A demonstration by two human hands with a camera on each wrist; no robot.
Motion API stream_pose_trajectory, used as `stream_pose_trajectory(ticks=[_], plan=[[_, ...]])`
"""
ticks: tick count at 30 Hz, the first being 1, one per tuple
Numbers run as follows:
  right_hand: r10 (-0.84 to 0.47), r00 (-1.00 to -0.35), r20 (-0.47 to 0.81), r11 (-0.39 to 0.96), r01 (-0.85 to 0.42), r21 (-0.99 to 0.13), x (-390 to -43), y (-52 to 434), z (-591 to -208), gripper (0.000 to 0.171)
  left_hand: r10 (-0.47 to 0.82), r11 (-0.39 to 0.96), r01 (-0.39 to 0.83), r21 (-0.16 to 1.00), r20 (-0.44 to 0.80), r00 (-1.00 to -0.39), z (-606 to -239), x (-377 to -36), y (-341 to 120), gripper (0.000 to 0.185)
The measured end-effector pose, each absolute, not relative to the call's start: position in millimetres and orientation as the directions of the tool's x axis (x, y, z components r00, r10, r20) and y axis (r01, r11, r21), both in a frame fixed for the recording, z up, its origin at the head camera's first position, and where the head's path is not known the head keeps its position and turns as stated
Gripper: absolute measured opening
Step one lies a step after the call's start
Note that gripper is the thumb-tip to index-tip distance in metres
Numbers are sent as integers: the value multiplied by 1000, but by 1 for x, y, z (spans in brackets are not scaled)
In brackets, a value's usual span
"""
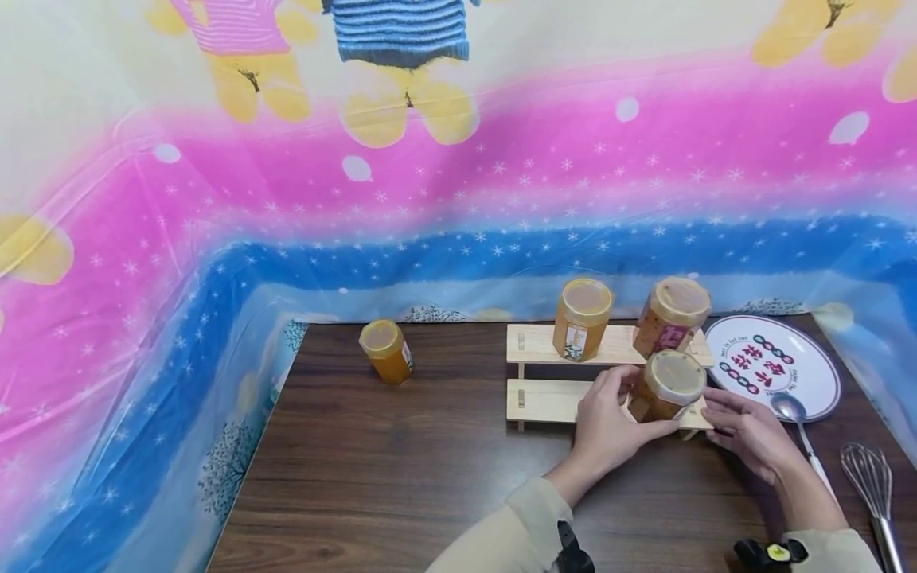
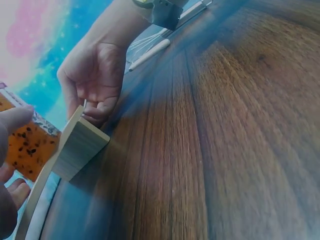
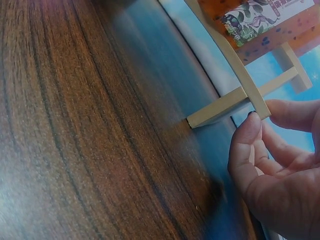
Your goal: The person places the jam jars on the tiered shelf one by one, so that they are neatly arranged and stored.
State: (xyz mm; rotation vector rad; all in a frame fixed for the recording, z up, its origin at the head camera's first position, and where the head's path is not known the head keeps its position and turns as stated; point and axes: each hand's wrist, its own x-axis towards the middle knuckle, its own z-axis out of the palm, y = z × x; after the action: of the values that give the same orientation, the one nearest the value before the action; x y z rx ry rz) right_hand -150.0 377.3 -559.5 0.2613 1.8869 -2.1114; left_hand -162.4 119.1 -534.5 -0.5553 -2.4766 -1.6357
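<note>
Low and right of centre in the head view, a jar of amber preserve with a pale lid stands on the lower step of a small wooden rack, at its right end. The left hand curls its fingers and thumb round the jar's left side. The right hand sits just beside the rack's right end; in the right wrist view its thumb and fingertips touch the end of the wooden board, loosely bent, holding nothing round.

Two more jars stand on the upper step: one with a yellow lid near the middle and one with a pink label to its right. A fourth, smaller jar stands alone on the dark wooden desk, well apart to the left. On the right lie a round printed plate, a spoon and a whisk.

The jar looks like glass, full, so probably heavy for its size, stiff, smooth and breakable. The sides below the lid give the surest hold; the rack seems light and may shift if pushed.
</note>
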Motion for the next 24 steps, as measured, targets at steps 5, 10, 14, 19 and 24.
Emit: stream_pose_trajectory(ticks=[5, 10, 14, 19, 24], plan=[[-102, -938, -330, -105, 340, -935, -149, 378, -561, 26, 252, 333, 352, 875, 277, -927, -531, -158, 103, 77], [-110, -938, -329, -144, 343, -928, -146, 380, -563, 27, 263, 312, 385, 868, 311, -913, -526, -153, 84, 78], [-115, -943, -312, -158, 327, -932, -145, 380, -563, 31, 256, 297, 421, 857, 353, -900, -521, -151, 68, 77], [-117, -940, -322, -152, 337, -929, -146, 380, -561, 29, 222, 275, 444, 853, 393, -892, -512, -150, 48, 73], [-121, -941, -317, -141, 333, -932, -149, 379, -561, 27, 133, 262, 446, 856, 425, -895, -507, -151, 23, 66]])
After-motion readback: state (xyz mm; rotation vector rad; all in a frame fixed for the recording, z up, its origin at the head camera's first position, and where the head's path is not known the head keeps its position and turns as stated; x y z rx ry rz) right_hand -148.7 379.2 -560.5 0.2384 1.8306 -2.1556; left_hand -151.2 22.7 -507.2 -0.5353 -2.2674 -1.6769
